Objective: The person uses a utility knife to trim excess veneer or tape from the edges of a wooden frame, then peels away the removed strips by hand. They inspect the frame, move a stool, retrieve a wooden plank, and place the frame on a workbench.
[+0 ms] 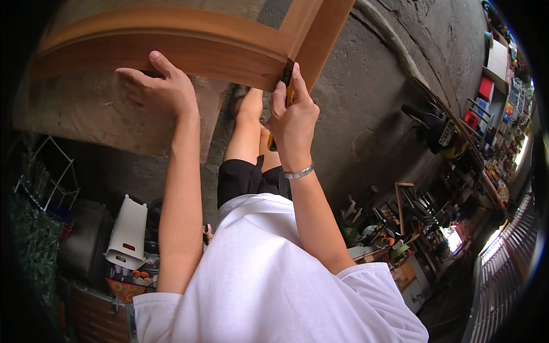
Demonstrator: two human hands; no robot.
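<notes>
A brown wooden frame (223,60), with a long rail and a side post meeting at a corner, spans the top of the head view. My right hand (293,117) grips a yellow-and-black utility knife (272,144). Its dark tip end lies along the joint between rail and post, with my index finger stretched over it. Most of the knife's body is hidden by my palm. At the rail's lower edge my left hand (163,91) is open, its thumb up in front of the wood and its fingers extended. Whether it presses on the rail I cannot tell.
A pale board-like surface (103,123) lies below the rail at the left. My legs stand on the grey concrete floor (366,120). A white box-shaped container (127,234) is at lower left. Motorbike (437,134), shelved goods and clutter line the right side.
</notes>
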